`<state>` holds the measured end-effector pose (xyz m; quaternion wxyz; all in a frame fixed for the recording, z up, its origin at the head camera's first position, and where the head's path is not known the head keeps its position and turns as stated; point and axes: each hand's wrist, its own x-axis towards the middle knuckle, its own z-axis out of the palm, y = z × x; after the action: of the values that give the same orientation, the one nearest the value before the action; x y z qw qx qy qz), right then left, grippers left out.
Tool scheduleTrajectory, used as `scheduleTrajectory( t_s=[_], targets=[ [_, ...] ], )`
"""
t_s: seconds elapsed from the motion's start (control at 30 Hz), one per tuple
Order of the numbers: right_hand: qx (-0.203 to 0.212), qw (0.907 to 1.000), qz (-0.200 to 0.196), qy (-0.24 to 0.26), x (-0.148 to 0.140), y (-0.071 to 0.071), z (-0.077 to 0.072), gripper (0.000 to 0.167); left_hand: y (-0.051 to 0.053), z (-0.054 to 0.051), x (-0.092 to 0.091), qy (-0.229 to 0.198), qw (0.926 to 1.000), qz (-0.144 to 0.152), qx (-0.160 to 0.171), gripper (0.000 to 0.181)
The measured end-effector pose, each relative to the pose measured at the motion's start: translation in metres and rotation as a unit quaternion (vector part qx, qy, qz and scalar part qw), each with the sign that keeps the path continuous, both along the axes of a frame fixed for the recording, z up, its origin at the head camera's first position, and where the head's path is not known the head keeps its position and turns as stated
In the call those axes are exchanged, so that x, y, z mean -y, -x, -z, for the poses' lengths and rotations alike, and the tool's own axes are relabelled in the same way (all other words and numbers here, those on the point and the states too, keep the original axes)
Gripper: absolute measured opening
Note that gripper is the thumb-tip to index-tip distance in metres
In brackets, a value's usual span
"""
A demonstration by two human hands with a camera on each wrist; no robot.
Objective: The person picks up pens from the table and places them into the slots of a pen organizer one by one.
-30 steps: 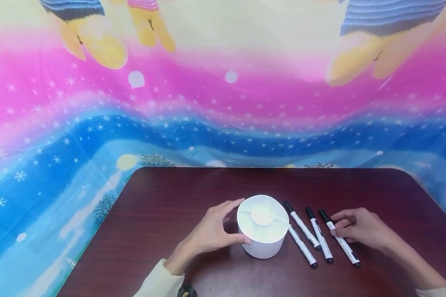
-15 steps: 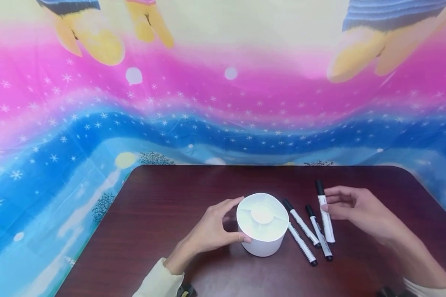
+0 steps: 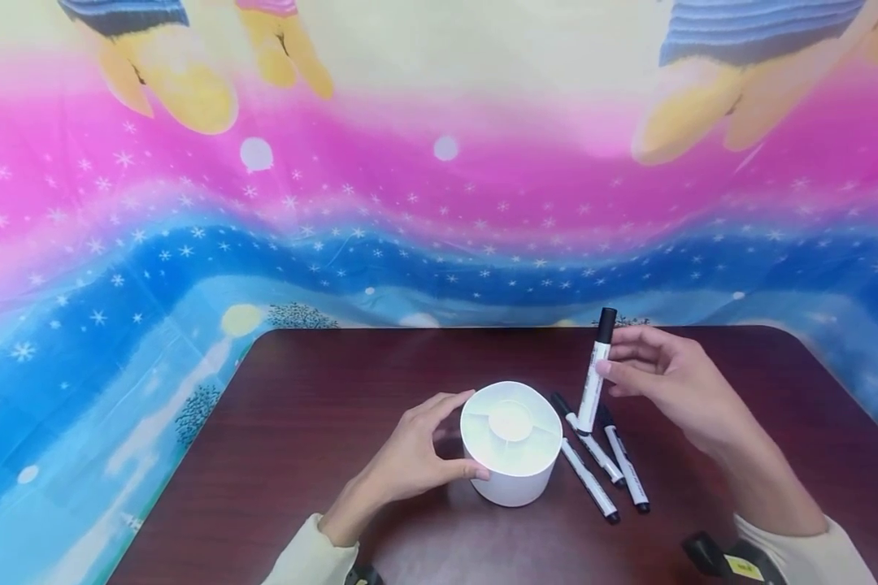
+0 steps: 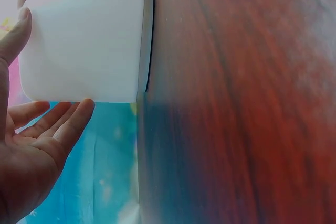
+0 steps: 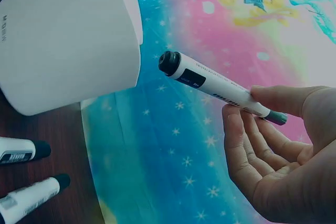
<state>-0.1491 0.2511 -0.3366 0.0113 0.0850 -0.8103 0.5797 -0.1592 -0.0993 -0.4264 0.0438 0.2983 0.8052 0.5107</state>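
Note:
A round white pen holder (image 3: 514,486) with inner compartments stands upright on the table. My left hand (image 3: 410,457) holds its left side, thumb at the front and fingers behind; the left wrist view shows the holder's plain wall (image 4: 84,45) between thumb and fingers. In my right hand (image 3: 684,386) a black-capped white marker (image 3: 594,378) is pinched between thumb and fingertips, nearly upright, cap up. It is raised above the other markers, right of the holder. In the right wrist view, the held marker's black bottom end (image 5: 169,63) points towards the holder, apart from it.
Three more markers lie on the table right of the holder: one nearest it (image 3: 591,481), one in the middle (image 3: 604,463) and one further right (image 3: 629,471). The dark wooden table (image 3: 380,366) meets a patterned cloth (image 3: 380,195) behind.
My right hand has lifted the rightmost marker off the table, carried it up and left towards the pen holder, and tilted it nearly upright. The left hand has stayed on the holder.

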Motion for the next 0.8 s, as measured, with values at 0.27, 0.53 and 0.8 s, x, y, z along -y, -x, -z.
scheduleTrajectory(
  t_s=[0.27,0.53,0.8],
  targets=[
    [-0.014,0.9998,0.007,0.012,0.011,0.004,-0.005,0.046,-0.001,-0.002,0.000,-0.001,1.0000,0.001,-0.006,0.097],
    [0.003,0.9995,0.009,0.029,0.014,0.005,0.000,0.047,-0.001,-0.001,0.000,0.005,1.0000,0.001,-0.003,0.097],
    [0.010,0.9994,0.008,0.031,0.019,0.008,0.006,0.048,-0.001,-0.001,0.000,0.011,0.9999,-0.003,-0.002,0.097]
  ],
)
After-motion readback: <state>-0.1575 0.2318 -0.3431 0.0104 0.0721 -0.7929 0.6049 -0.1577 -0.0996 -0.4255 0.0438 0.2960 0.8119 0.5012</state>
